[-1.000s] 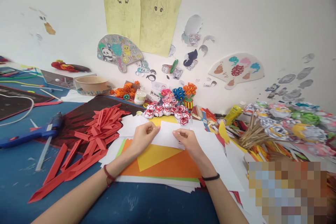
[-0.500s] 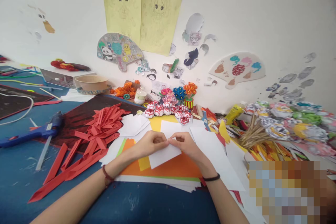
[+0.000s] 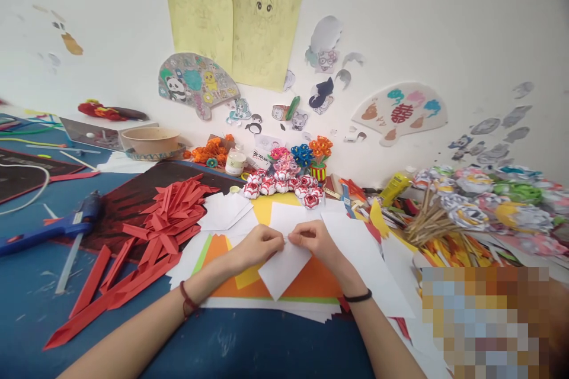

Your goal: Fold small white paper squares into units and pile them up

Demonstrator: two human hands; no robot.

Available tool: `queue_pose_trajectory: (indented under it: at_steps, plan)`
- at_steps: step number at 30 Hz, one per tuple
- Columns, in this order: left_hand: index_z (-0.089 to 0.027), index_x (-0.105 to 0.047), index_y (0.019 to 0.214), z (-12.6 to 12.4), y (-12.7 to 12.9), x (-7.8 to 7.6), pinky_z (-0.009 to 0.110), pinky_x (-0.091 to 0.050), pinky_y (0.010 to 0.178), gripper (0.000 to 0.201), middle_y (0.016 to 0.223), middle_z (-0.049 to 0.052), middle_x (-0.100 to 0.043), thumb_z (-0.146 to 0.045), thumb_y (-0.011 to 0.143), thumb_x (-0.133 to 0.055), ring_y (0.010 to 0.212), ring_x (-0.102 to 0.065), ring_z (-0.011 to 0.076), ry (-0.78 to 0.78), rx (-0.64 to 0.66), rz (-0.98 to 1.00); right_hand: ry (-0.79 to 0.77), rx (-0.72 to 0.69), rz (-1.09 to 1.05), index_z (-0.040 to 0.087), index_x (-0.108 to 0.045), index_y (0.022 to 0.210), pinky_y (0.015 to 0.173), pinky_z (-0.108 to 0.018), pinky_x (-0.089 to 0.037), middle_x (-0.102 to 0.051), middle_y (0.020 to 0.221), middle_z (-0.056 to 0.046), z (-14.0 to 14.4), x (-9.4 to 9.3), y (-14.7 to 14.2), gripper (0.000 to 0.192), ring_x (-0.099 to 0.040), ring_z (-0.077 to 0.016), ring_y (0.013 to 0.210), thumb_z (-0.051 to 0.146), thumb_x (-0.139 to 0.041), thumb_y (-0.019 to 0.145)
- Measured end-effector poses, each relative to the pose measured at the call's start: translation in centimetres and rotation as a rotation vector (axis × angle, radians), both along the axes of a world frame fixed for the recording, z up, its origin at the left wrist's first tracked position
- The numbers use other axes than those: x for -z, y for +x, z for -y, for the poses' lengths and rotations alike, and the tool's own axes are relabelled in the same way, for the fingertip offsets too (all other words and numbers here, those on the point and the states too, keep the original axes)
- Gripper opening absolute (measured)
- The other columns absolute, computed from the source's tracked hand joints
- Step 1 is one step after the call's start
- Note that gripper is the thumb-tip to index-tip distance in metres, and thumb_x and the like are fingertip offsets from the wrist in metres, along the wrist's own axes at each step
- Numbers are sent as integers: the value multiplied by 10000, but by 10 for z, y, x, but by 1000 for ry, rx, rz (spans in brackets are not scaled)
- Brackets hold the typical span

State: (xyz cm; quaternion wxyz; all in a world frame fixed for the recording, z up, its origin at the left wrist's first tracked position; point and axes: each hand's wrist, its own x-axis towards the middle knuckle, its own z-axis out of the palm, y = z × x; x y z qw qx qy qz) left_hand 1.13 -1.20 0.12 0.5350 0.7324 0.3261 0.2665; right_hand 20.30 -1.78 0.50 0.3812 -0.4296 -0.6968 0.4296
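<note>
So both our left hand (image 3: 260, 244) and right hand (image 3: 316, 241) pinched the white paper (image 3: 284, 266) at frame centre, probably mid-fold; we'd align edges before creasing.

A pixelated block (image 3: 486, 323) hides the table's lower right corner.

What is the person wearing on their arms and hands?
Both arms are bare, with no sleeves and no gloves. The left hand has a dark red string bracelet around its wrist. The right hand has a thin black band around its wrist. I can't make out any rings or a watch.
</note>
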Motion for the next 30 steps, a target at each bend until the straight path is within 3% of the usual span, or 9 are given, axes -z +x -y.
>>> queue_pose_trajectory:
  at_steps: [5,15,18,22,25,27,30]
  plan:
    - [-157,-404,495,-11,-9,2,217,-210,441,222,482,-43,-374,-231,703,-419,458,-316,69,-1,-4,34,-6,223,-111,144,-598,537,495,-244,-256,-460,515,24,-8,2,19,279,-386,-111,526,351,-678,708]
    - [-155,-423,479,-17,-16,-3,210,-207,418,212,444,-51,-375,-232,674,-456,417,-313,57,-13,-32,21,45,258,-106,145,-598,520,503,-250,-265,-445,513,22,-7,3,16,298,-372,-112,525,370,-681,698]
    - [-156,-410,457,-19,-19,-5,214,-202,419,226,433,-51,-354,-212,674,-441,416,-299,61,8,-33,40,66,331,-152,143,-607,541,504,-246,-280,-483,530,16,-9,2,25,279,-401,-120,535,364,-677,695]
    - [-153,-454,501,-25,-24,-7,210,-273,466,230,478,-38,-427,-206,723,-429,464,-377,78,105,-200,63,75,447,-178,141,-589,529,479,-240,-269,-486,521,20,-12,2,36,292,-399,-115,510,373,-673,686]
    - [-151,-589,720,-24,-21,-8,215,-349,567,201,649,-4,-594,-277,799,-454,616,-514,116,252,-299,23,40,355,-115,142,-577,534,466,-238,-258,-467,516,22,-11,3,29,318,-394,-110,500,399,-662,700]
    - [-158,-627,830,-20,-17,-7,218,-358,593,234,748,14,-639,-337,821,-476,681,-537,131,298,-236,-28,52,283,-64,145,-567,534,460,-236,-246,-435,508,29,-9,4,20,343,-375,-102,494,422,-649,718]
    - [-149,-649,823,-15,-13,-4,212,-340,566,292,723,19,-624,-397,826,-497,642,-500,121,270,-97,-56,56,249,-14,146,-578,553,445,-235,-241,-422,499,30,-6,6,8,360,-366,-97,480,456,-646,721]
